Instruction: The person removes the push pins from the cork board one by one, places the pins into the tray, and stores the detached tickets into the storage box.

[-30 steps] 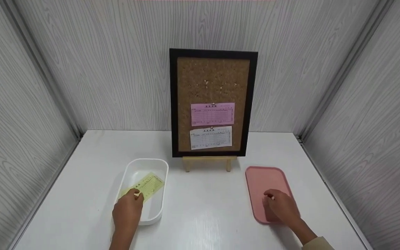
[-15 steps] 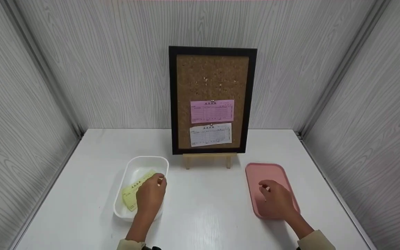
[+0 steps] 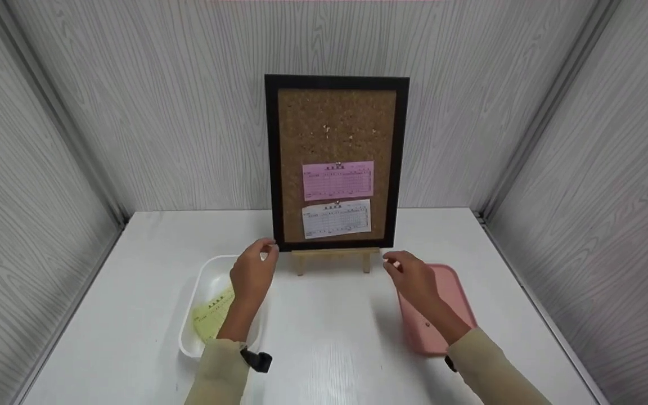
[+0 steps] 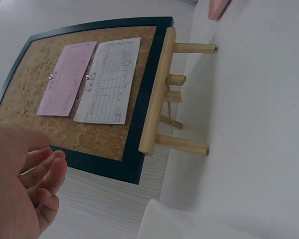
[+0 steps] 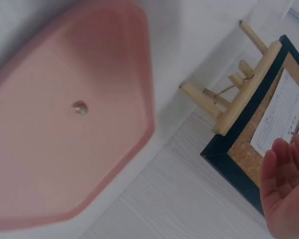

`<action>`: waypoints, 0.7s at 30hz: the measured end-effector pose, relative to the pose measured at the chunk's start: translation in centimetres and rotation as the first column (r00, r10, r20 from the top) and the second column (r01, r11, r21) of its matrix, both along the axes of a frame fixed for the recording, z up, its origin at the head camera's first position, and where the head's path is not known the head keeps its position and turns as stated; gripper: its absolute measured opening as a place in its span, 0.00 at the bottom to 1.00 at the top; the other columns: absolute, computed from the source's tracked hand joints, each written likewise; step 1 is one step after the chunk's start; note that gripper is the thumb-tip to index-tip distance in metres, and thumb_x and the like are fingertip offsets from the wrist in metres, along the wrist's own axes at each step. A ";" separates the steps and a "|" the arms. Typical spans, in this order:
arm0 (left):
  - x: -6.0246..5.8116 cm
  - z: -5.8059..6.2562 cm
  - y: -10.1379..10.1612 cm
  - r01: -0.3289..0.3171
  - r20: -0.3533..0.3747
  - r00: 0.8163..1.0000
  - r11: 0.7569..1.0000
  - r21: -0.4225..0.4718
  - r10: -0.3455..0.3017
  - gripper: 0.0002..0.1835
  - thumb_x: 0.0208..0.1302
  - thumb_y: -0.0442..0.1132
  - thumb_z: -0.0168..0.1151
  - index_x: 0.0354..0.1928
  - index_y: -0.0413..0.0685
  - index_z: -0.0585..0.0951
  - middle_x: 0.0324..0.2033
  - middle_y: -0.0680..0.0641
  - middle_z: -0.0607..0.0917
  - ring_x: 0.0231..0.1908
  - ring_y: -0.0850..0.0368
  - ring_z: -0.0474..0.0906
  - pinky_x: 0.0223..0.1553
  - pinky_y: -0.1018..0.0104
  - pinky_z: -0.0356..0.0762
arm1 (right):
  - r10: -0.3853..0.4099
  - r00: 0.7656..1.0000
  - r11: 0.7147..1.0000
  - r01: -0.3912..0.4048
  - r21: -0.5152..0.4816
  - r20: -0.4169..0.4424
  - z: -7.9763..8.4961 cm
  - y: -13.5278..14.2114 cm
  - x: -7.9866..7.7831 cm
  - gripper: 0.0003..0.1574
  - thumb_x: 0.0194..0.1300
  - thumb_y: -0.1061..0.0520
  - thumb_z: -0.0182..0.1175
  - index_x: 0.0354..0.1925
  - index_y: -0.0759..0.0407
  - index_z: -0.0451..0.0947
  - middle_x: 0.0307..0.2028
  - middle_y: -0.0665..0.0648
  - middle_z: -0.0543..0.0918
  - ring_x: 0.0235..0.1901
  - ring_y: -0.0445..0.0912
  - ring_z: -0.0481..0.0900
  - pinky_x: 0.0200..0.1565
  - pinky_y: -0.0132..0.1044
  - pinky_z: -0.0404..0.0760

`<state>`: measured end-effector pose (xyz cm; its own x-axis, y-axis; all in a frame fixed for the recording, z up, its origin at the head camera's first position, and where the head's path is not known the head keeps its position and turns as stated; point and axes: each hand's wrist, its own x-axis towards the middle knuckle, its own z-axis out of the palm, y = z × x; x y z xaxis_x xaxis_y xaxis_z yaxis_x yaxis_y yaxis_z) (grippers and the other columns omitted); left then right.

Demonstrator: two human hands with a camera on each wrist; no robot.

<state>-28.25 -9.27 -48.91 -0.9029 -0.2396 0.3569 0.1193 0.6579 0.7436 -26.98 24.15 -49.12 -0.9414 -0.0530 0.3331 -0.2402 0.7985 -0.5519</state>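
Observation:
A black-framed corkboard [image 3: 335, 115] leans on a small wooden easel [image 3: 332, 254]. A pink printed slip [image 3: 338, 180] hangs on it by a pushpin [image 4: 51, 76], and a white slip [image 3: 335, 219] hangs just below by another pin [image 4: 88, 77]. My left hand [image 3: 252, 275] is raised by the board's lower left corner, fingers loosely curled, holding nothing. Near the lower right corner is my right hand [image 3: 414, 279], also bent loosely with nothing in it. Yellow slips [image 3: 211, 318], partly covered by my left arm, lie in a white plastic bin [image 3: 184, 332].
A pink tray [image 3: 462, 304] stands at the right under my right forearm, with a small metallic pushpin [image 5: 80, 108] in it. Pale wood-grain walls [image 3: 200, 112] enclose the white table [image 3: 329, 349] at the back and both sides.
My left hand has left the yellow slips, moving up and right to the board's lower left corner. My right hand has moved from over the pink tray up and left toward the board.

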 end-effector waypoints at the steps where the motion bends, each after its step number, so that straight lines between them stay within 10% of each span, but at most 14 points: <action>1: -0.5 0.3 0.1 0.003 -0.001 1.000 1.000 0.020 -0.003 0.13 0.70 0.47 0.61 0.50 0.52 0.86 0.41 0.51 0.90 0.37 0.51 0.85 0.34 0.54 0.77 | 0.014 1.000 1.000 -0.014 0.004 -0.027 0.3 -0.6 -0.5 0.13 0.70 0.55 0.63 0.52 0.53 0.84 0.41 0.52 0.87 0.32 0.45 0.80 0.34 0.41 0.79; 8: -3.6 1.7 1.5 0.055 -0.001 0.998 0.989 0.139 -0.056 0.13 0.71 0.48 0.61 0.51 0.52 0.85 0.44 0.51 0.89 0.45 0.52 0.84 0.42 0.52 0.78 | 0.047 0.985 0.998 -0.051 -0.020 -0.168 2.8 -3.0 -4.0 0.12 0.70 0.56 0.64 0.50 0.57 0.84 0.42 0.54 0.85 0.39 0.47 0.83 0.40 0.45 0.82; 21: -8.1 4.3 4.3 0.098 0.094 0.987 0.958 0.268 -0.127 0.20 0.72 0.49 0.59 0.61 0.50 0.79 0.55 0.48 0.84 0.54 0.51 0.81 0.54 0.51 0.76 | 0.004 0.984 0.997 -0.019 -0.081 -0.178 6.9 -4.9 -8.8 0.15 0.72 0.55 0.61 0.54 0.57 0.82 0.44 0.54 0.84 0.41 0.47 0.82 0.42 0.45 0.80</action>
<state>-36.39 -4.95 -44.60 -0.9592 -0.2063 0.1931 0.0898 0.4255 0.9005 -35.80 19.21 -42.20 -0.8661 -0.0290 0.4990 -0.3493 0.7492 -0.5628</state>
